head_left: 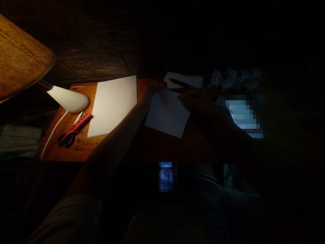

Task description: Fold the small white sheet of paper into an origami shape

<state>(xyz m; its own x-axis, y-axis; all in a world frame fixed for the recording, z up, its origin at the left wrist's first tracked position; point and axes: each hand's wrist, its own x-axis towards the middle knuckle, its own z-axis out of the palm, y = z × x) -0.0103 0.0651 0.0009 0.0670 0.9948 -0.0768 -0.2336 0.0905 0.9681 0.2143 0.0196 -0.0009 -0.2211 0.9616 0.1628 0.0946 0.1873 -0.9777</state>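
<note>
A white sheet of paper [166,115] is held tilted above the middle of the wooden table, between both hands. My left hand [153,88] has its fingers closed at the sheet's upper left edge. At the upper right edge, in deep shadow, my right hand [190,98] pinches the paper, though its fingers are hard to make out. Just beyond the hands lies another white piece of paper [196,82]. Across that piece shows a long, dark, pointed object [177,82], close to my right hand; its kind is unclear.
A lamp [69,98] with a woven-looking shade lights the table's left side. Near it lie black-handled scissors [67,139] with a red slotted piece, and a stack of white paper [114,106]. Crumpled or folded white papers [228,78] and a blurred bright screen [242,115] are at right.
</note>
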